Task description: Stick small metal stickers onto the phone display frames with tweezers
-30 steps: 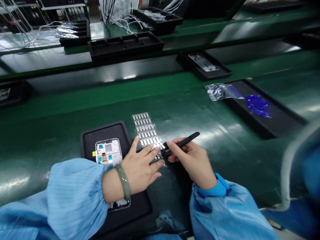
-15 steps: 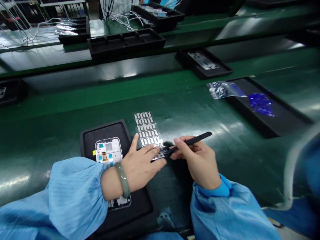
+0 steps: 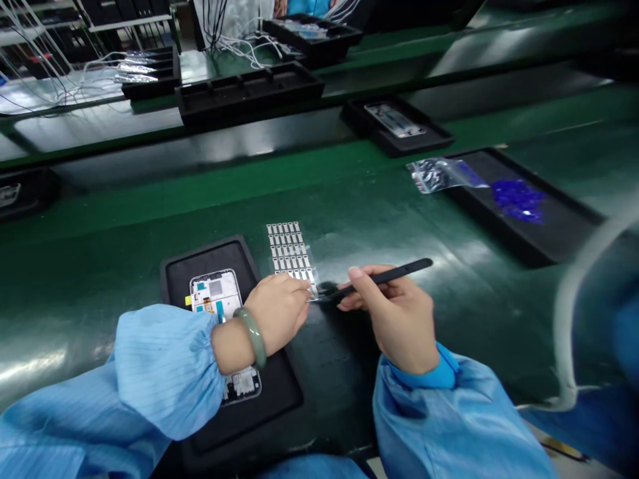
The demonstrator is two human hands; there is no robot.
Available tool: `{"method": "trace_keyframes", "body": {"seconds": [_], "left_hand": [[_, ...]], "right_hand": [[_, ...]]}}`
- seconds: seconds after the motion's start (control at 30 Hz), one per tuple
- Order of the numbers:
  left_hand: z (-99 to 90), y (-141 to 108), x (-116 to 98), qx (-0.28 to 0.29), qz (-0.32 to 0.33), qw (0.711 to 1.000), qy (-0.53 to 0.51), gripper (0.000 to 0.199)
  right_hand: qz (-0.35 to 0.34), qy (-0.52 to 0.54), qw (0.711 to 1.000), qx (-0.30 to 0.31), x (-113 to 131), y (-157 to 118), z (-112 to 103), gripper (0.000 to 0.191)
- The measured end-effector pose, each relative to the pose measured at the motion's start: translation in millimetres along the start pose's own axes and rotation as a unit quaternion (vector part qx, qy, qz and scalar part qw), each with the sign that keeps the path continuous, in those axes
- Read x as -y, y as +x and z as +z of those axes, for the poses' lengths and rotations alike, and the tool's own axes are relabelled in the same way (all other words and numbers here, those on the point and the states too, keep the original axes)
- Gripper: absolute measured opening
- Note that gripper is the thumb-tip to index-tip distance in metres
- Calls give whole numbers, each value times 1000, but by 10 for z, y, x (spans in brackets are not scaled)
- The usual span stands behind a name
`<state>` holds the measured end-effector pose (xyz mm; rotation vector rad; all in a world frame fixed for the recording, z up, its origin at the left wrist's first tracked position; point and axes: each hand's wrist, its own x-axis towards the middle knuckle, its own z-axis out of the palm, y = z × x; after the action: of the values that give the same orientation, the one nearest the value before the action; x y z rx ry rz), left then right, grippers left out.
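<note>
Holding a slim, black, tweezer-like tool (image 3: 399, 271) in the right hand (image 3: 404, 319), I had its fingers clamped on the shaft, with the handle slanting up to the right. The working end pointed left, just beside the near right corner of a clear sheet bearing rows of small silver-white rectangular pieces (image 3: 287, 249); from my remote view that end was too dark and blurred to tell whether it touched. The sheet lay flat on the dark green, glossy worktop (image 3: 124, 246), between the hands and a little beyond them. My left hand (image 3: 279, 306), with a pale green bangle (image 3: 254, 338) at its wrist, covered the sheet's near left part. Its fingers were bunched together, and I could not tell whether they pinched anything. The left forearm crossed over a white-and-silver phone frame (image 3: 219, 287) with teal patches, which lay in a shallow black rectangular tray (image 3: 279, 392) left of the sheet and was partly hidden from me. Farther off to the right, I saw a larger, shallow black tray (image 3: 564, 233) holding a heap of shiny blue pieces (image 3: 519, 199), with a clear plastic bag (image 3: 432, 175) lying over its left edge.
</note>
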<state>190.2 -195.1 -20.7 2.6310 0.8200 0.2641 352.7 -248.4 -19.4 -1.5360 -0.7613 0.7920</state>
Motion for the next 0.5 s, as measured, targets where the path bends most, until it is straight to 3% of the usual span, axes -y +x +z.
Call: {"method": "trace_keyframes", "body": {"seconds": [0.17,0.5], "left_hand": [[18,9,27,-20,-18,999,-22,15],[-13,29,5,-33,-69,996,-53,9]], "right_hand": [[-5,-4,1000,23,-4,-27,15,31],[-27,12,1000,8,3,-24,29,27]]}}
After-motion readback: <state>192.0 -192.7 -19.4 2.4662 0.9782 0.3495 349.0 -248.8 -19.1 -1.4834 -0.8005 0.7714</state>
